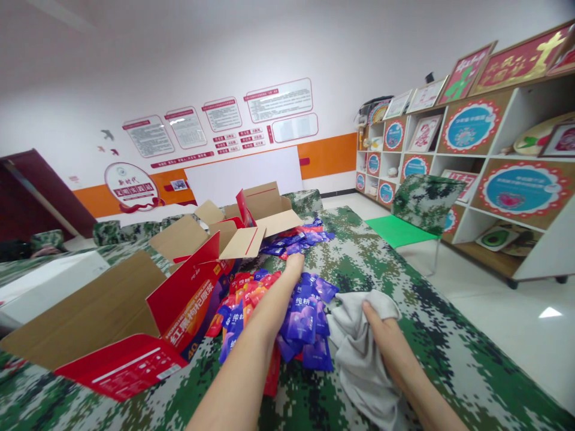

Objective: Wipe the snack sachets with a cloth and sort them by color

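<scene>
One camouflage-covered table (444, 347) bears open red boxes (179, 290); a grey cloth (357, 356) is gripped in the right hand (384, 328). The left hand (295, 263), fingers hidden so I cannot tell its grip, reaches among sachets (302, 314) heaped beside the boxes. Reaching seems the step; any pick calls for a light pinch.

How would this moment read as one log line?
left hand: by sachets | right hand: on grey cloth | nearest red box: open
</scene>
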Demonstrator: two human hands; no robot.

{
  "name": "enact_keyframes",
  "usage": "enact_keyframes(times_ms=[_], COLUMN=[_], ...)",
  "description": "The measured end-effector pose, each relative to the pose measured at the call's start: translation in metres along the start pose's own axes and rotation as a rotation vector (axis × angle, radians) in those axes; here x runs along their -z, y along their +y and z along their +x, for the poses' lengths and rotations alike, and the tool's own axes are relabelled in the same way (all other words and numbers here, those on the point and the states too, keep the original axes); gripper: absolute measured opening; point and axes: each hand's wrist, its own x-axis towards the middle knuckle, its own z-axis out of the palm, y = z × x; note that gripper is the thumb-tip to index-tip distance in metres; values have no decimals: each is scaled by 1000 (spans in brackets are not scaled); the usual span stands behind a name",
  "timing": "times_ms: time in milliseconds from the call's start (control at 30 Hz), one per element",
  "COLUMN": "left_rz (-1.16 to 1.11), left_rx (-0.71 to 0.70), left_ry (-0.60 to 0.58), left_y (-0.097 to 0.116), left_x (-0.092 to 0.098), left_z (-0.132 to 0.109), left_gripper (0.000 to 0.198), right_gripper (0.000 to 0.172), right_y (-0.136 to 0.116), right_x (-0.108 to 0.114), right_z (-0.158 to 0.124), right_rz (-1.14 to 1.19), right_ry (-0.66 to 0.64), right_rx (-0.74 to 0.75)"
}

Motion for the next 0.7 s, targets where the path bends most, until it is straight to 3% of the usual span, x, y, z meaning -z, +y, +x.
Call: enact_keyframes(times_ms=[133, 333, 500, 700], left_rz=[36, 63, 75, 91], left_rx=[-32, -79, -125, -185], left_ry=[15, 71, 177, 321], left_y=[-1, 0, 6, 20], left_x=[2, 18, 29, 27], left_z=[-6, -33, -56, -76], left_gripper=[31, 32, 23, 20], right_gripper=[66, 67, 71, 67], right_y=[-1, 5, 18, 22], right_x=[0, -1, -3, 0], right_z=[-1, 2, 10, 13], right_rz=[-16, 54, 115, 134], right_ry=[-2, -8, -4, 9], right_rx=[5, 10, -26, -59])
